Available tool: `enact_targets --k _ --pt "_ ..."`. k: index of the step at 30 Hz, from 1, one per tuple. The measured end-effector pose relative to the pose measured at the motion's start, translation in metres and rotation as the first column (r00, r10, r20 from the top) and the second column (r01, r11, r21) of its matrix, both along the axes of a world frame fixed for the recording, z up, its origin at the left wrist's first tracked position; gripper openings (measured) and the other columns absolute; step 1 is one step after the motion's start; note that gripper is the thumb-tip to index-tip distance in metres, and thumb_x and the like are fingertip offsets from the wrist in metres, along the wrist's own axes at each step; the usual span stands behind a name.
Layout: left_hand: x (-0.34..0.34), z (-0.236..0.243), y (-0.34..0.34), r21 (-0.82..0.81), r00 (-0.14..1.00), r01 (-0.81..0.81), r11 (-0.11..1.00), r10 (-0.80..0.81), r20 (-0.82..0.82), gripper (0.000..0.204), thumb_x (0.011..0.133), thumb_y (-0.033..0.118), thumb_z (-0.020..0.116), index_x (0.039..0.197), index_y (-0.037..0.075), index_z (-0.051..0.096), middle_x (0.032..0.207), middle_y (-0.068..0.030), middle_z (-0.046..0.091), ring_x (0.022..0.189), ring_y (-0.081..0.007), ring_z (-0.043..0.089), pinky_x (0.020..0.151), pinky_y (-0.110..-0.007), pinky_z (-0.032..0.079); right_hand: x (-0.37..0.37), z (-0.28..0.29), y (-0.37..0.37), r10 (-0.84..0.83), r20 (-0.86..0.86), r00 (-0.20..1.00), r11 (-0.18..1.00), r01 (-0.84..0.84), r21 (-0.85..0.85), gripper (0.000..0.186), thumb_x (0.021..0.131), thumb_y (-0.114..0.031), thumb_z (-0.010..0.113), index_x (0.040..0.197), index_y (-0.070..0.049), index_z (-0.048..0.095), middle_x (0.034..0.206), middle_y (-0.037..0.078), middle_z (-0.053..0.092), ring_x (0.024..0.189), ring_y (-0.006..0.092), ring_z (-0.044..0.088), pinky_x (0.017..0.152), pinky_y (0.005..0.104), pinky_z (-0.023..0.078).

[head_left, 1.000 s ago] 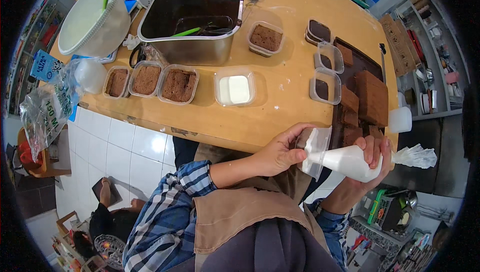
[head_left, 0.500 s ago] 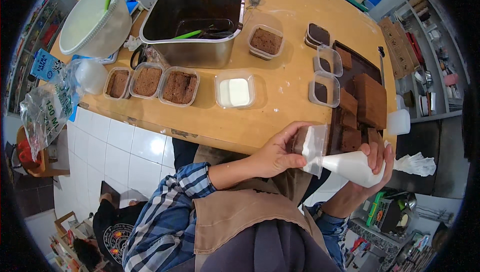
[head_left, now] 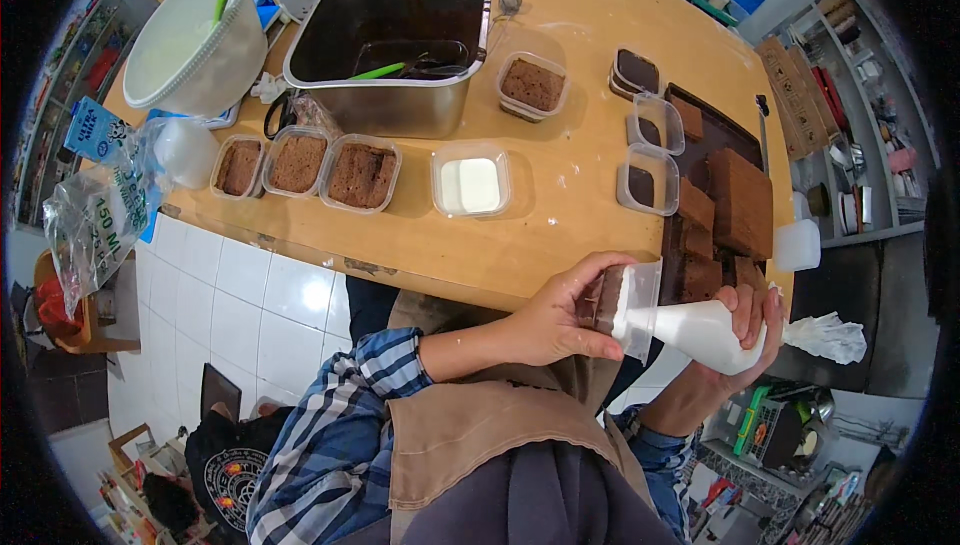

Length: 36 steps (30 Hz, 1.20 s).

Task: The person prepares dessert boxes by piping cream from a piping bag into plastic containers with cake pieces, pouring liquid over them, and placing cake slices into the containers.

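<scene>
White cream (head_left: pixel 622 311) could slip out, right of centre, because left hand (head_left: pixel 555 320) clamps cup (head_left: pixel 642 285) sideways; right hand (head_left: pixel 768 333) clamps bag (head_left: pixel 698 331).

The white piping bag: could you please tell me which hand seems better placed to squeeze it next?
Probably the right hand: it wraps around the white piping bag, while the left hand is occupied holding the clear cup, open end facing the bag.

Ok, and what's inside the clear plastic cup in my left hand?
The clear plastic cup shows a dark brown layer toward its base and a white creamy layer nearer the rim. Your left hand covers the bottom, so anything there is hidden.
</scene>
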State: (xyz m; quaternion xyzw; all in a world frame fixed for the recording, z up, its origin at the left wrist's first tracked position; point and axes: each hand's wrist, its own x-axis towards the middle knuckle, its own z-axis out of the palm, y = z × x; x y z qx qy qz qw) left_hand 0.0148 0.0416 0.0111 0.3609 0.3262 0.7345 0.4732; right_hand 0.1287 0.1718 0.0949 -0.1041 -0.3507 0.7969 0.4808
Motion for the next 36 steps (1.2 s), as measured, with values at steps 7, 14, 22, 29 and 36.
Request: enact_targets --k 7,14,22,29,36 --pt "0.002 0.002 0.0 0.02 0.998 -0.01 1.0 0.011 -0.062 0.079 0.061 0.009 0.075 0.125 0.01 0.028 0.112 -0.0023 0.041 0.103 -0.0124 0.042 0.087 -0.028 0.039 0.002 -0.004 0.005 -0.027 -0.027 0.999 1.0 0.027 -0.002 0.029 0.087 -0.007 0.031 0.059 -0.013 0.036 0.04 -0.004 0.028 0.041 0.0072 0.032 0.057 0.0259 0.037" --pt "0.006 0.005 -0.001 -0.028 0.999 0.019 0.999 -0.018 0.034 0.088 0.054 0.019 0.08 0.125 0.007 0.029 0.118 -0.0047 0.037 0.111 -0.0166 0.036 0.094 -0.03 0.028 0.004 -0.008 0.009 -0.111 0.005 0.994 0.993 0.11 0.042 0.026 0.085 -0.005 0.036 0.06 -0.012 0.037 0.039 -0.004 0.027 0.041 0.0066 0.031 0.057 0.0241 0.037" --pt "0.008 0.004 0.0 -0.059 0.999 0.031 0.998 -0.029 0.028 0.085 0.058 0.014 0.078 0.126 0.008 0.028 0.121 -0.0057 0.035 0.114 -0.0181 0.032 0.095 -0.031 0.026 0.006 -0.007 0.008 -0.15 0.017 0.989 0.981 0.147 0.126 0.029 0.086 -0.006 0.031 0.058 -0.012 0.036 0.04 -0.003 0.027 0.043 0.0067 0.032 0.059 0.0268 0.038" --pt "0.009 -0.002 0.003 0.026 0.984 0.091 0.995 -0.094 0.151 0.06 0.079 0.026 0.058 0.127 0.007 0.026 0.125 -0.0076 0.031 0.117 -0.0185 0.029 0.097 -0.032 0.024 0.014 -0.01 0.01 -0.177 -0.002 0.984 0.982 0.177 0.065 0.028 0.086 -0.007 0.032 0.059 -0.012 0.037 0.041 -0.003 0.027 0.043 0.0075 0.032 0.059 0.027 0.039" --pt "0.007 -0.001 0.006 0.022 0.99 0.009 1.0 -0.006 -0.139 0.049 0.085 0.023 0.047 0.127 0.006 0.027 0.126 -0.009 0.031 0.118 -0.0191 0.028 0.098 -0.031 0.021 0.018 -0.019 0.016 -0.038 -0.064 0.997 0.999 0.039 0.019 0.027 0.085 -0.005 0.035 0.058 -0.012 0.035 0.041 -0.003 0.029 0.043 0.0083 0.033 0.059 0.0265 0.038"
